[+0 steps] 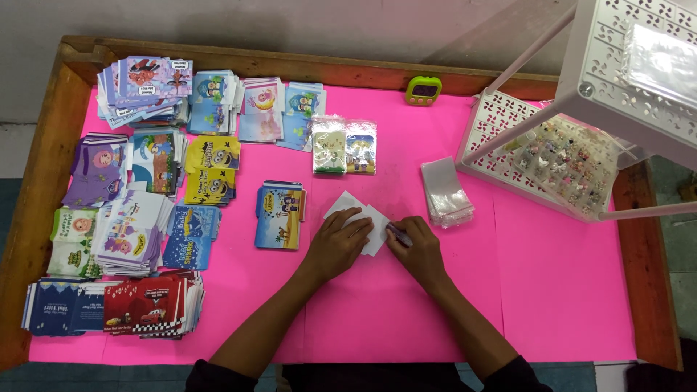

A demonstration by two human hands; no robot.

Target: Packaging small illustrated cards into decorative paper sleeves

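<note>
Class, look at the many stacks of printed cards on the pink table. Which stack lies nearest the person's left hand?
The small blue-and-yellow stack, lying alone just beside the left hand. All the other stacks sit farther off, toward the table's left side and far edge.

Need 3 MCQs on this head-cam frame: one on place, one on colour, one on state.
1. Where is the stack of clear plastic sleeves?
A. Left of both hands
B. Right of the white card, beside the white perforated plastic rack
C. On the floor

2. What colour is the sheet covering the wooden table?
A. Pink
B. Blue
C. Black

3. What is the left hand doing?
A. Raised in the air
B. Holding the green timer
C. Pressing flat on the white paper card

Answers: 1 B, the sleeves lie between card and rack. 2 A, the sheet is bright pink. 3 C, the palm rests on the card, while the right hand holds a small dark object at its edge.
</note>
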